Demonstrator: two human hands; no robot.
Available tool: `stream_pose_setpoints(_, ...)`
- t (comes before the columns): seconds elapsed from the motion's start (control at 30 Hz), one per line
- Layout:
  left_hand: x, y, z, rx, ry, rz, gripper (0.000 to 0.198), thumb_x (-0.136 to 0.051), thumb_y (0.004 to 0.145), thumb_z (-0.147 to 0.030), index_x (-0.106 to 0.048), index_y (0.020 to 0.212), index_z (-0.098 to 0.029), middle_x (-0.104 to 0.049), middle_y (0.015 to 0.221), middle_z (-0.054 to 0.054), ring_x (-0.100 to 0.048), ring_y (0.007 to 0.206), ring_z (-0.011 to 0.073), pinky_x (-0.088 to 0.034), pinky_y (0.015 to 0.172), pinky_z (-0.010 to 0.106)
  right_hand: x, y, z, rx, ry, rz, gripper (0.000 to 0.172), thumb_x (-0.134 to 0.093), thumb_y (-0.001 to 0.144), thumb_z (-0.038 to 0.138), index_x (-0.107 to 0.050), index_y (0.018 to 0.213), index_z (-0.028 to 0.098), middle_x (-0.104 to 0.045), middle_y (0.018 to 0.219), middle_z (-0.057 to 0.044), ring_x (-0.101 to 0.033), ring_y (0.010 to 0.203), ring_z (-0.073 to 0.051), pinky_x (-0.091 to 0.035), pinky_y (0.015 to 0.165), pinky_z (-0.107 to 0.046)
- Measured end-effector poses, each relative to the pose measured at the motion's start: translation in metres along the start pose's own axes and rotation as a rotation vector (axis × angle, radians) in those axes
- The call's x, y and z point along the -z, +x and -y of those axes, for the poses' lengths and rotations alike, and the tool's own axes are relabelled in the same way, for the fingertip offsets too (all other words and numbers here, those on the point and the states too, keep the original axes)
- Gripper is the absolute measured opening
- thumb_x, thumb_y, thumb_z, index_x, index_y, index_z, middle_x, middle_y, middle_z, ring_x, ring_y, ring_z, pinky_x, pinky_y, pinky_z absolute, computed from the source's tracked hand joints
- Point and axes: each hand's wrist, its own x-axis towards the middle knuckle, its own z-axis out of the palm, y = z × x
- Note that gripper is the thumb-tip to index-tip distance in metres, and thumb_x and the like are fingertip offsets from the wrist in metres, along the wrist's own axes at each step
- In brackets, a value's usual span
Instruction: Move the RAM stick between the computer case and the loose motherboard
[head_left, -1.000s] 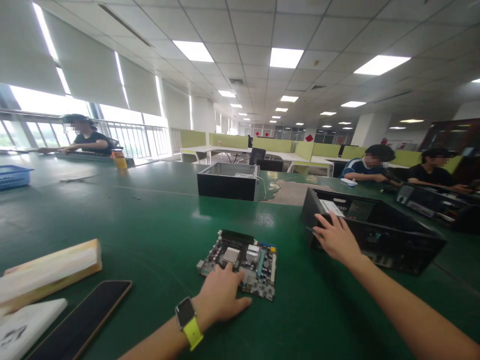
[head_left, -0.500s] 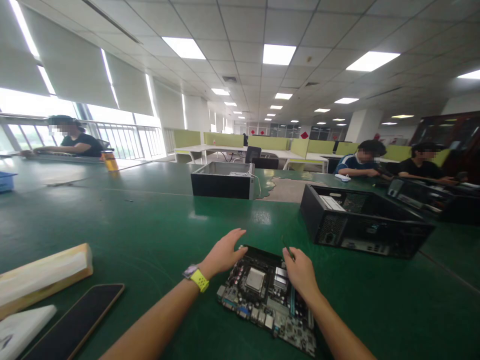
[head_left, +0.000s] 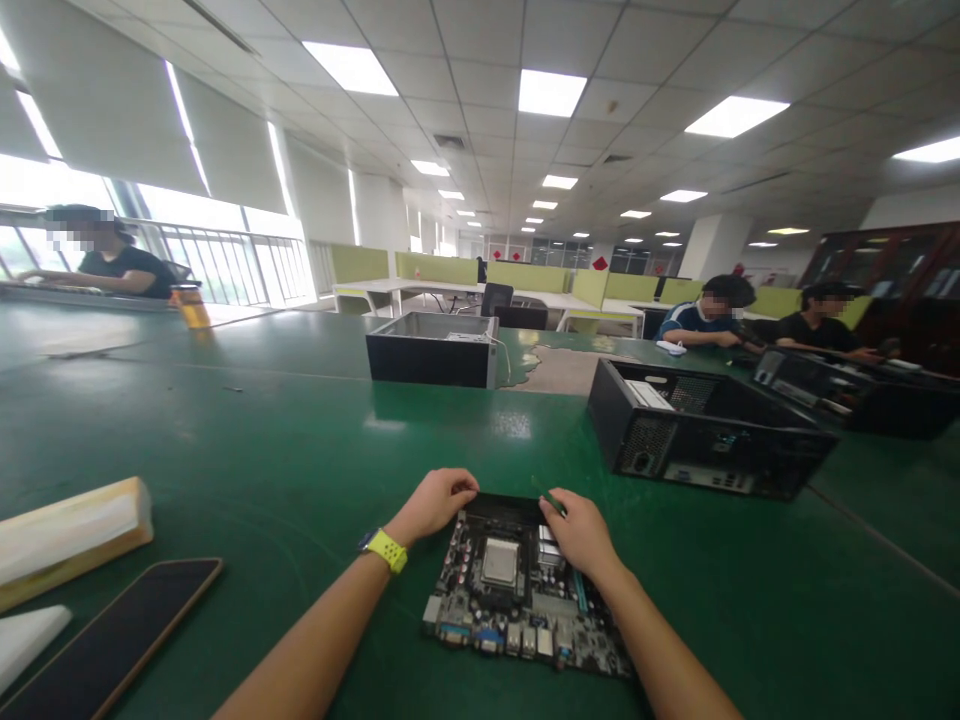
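The green table (head_left: 300, 440) stretches beneath; an open black case (head_left: 712, 445) blocks two o'clock from the motherboard (head_left: 517, 600), another case (head_left: 431, 358) eleven. The board lies at six o'clock on the table, right side hidden by the right forearm (head_left: 652, 640); phone (head_left: 112, 640), nine. Left hand (head_left: 431, 505): fingers curled at its far-left corner, grip unclear. Right hand (head_left: 577, 530): pinching a thin green strip (head_left: 549, 495).

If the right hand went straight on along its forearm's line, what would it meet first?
Probably the leftmost case, farther back on the table; the line from the right hand seems to pass clear of the left hand. Depth is unclear; it might pass above.
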Motion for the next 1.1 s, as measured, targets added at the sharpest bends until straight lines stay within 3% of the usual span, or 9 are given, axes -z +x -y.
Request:
stream_pose_setpoints(0.23,0.001,0.005,0.001,-0.018,0.088,0.057,0.015,-0.049,0.076,-0.024,-0.062,0.079,-0.018,-0.065,0.08,0.001,-0.058,0.075,0.0149,-0.043,0.072,0.024,-0.004,0.0,-0.004,0.048,0.073,-0.02,0.029,-0.04,0.087,0.038,-0.065,0.083,0.023,-0.066,0.083,-0.002,-0.058,0.078,-0.016,-0.038,0.07,-0.023)
stream_pose_setpoints(0.37,0.0,0.005,-0.003,-0.021,0.105,0.042,0.022,-0.054,0.075,-0.024,-0.06,0.095,-0.018,-0.064,0.095,0.003,-0.058,0.084,0.0173,-0.045,0.079,0.028,-0.005,0.001,-0.005,0.055,0.124,-0.046,0.03,-0.044,0.085,0.04,-0.067,0.08,0.022,-0.066,0.08,-0.003,-0.058,0.076,-0.016,-0.038,0.068,-0.023)
stream_pose_setpoints(0.53,-0.023,-0.024,-0.06,-0.081,0.277,-0.159,0.031,-0.051,0.082,-0.033,-0.056,0.109,-0.02,-0.054,0.119,0.009,-0.047,0.111,0.025,-0.038,0.095,0.04,-0.007,0.001,-0.006,-0.023,0.357,-0.146,0.045,-0.039,0.085,0.051,-0.07,0.085,0.018,-0.068,0.076,-0.004,-0.058,0.069,-0.018,-0.04,0.063,-0.025)
stream_pose_setpoints(0.63,-0.049,-0.055,-0.102,-0.277,0.25,0.065,0.048,-0.051,0.079,-0.057,-0.054,0.115,-0.026,-0.049,0.127,0.007,-0.041,0.118,0.0288,-0.034,0.1,0.046,0.011,0.005,-0.008,-0.122,0.49,-0.311,0.051,-0.04,0.083,0.055,-0.071,0.089,0.014,-0.069,0.079,-0.007,-0.06,0.072,-0.02,-0.043,0.066,-0.027)
stream_pose_setpoints(0.73,-0.071,-0.073,-0.12,-0.356,0.279,0.251,0.058,-0.052,0.075,-0.062,-0.048,0.124,-0.03,-0.039,0.139,0.007,-0.027,0.13,0.0354,-0.025,0.104,0.057,0.056,0.02,-0.016,-0.137,0.423,-0.465,0.049,-0.043,0.081,0.054,-0.071,0.095,0.015,-0.07,0.084,-0.007,-0.061,0.075,-0.021,-0.044,0.068,-0.028)
stream_pose_setpoints(0.83,-0.081,-0.072,-0.114,-0.332,0.326,0.262,0.041,-0.047,0.083,-0.05,-0.05,0.12,-0.031,-0.039,0.139,0.006,-0.02,0.134,0.0353,-0.024,0.104,0.06,0.117,0.049,-0.034,-0.14,0.123,-0.5,0.051,-0.035,0.085,0.051,-0.069,0.102,0.017,-0.07,0.091,-0.009,-0.062,0.083,-0.023,-0.043,0.072,-0.03)
stream_pose_setpoints(0.93,-0.079,-0.058,-0.095,-0.263,0.373,0.219,0.036,-0.046,0.084,-0.041,-0.052,0.118,-0.031,-0.04,0.138,0.006,-0.021,0.134,0.0341,-0.028,0.103,0.058,0.162,0.083,-0.063,-0.26,-0.278,-0.343,0.056,-0.027,0.088,0.048,-0.07,0.097,0.013,-0.068,0.097,-0.017,-0.06,0.096,-0.029,-0.042,0.079,-0.033)
stream_pose_setpoints(1.03,-0.065,-0.041,-0.065,-0.153,0.454,0.137,0.035,-0.048,0.083,-0.032,-0.054,0.117,-0.03,-0.042,0.137,0.006,-0.024,0.134,0.0343,-0.032,0.1,0.056,0.177,0.106,-0.09,-0.362,-0.452,-0.155,0.058,-0.023,0.09,0.043,-0.068,0.102,0.008,-0.066,0.105,-0.02,-0.059,0.102,-0.03,-0.042,0.083,-0.034)
stream_pose_setpoints(1.1,-0.048,-0.03,-0.036,-0.08,0.503,0.074,0.038,-0.048,0.082,-0.028,-0.053,0.119,-0.03,-0.043,0.137,0.006,-0.027,0.132,0.0341,-0.033,0.1,0.054,0.175,0.114,-0.102,-0.389,-0.465,-0.111,0.059,-0.022,0.09,0.042,-0.066,0.105,0.006,-0.065,0.107,-0.021,-0.058,0.103,-0.031,-0.042,0.086,-0.037)
